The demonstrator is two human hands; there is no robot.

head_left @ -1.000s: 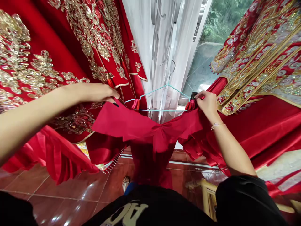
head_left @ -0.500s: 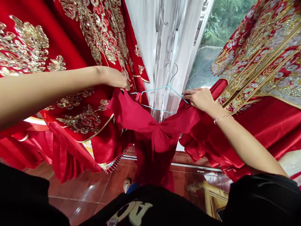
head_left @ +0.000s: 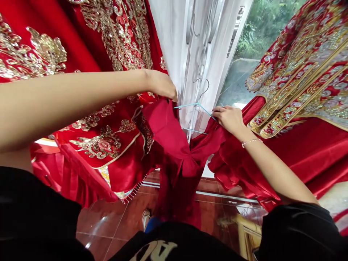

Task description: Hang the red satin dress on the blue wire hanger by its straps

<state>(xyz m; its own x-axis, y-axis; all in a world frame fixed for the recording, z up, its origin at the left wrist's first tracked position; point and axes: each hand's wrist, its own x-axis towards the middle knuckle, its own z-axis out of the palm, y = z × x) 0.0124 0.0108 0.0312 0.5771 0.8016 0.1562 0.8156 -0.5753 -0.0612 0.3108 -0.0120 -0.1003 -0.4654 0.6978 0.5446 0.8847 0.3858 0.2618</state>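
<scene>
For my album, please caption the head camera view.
Left hand and right hand hold a red garment at a blue hanger beside gold-embroidered red gowns.

We look to be in a bridal-wear shop or fitting room, though we can't tell which. Gold-embroidered red gowns (head_left: 304, 79) hang on both sides of the window (head_left: 244, 43), a plain red garment (head_left: 168, 130) is in front of it, a white curtain (head_left: 201, 54) covers part of it, and glossy red tile (head_left: 100, 221) runs below it.

I saw a plain crimson garment (head_left: 170, 141) beside a pale blue hanger (head_left: 190, 105), a red robe (head_left: 116, 36) covered in gold floral sequins, another red robe (head_left: 304, 76) patterned with gold and silver clouds, and a sheer white curtain (head_left: 171, 43).
</scene>
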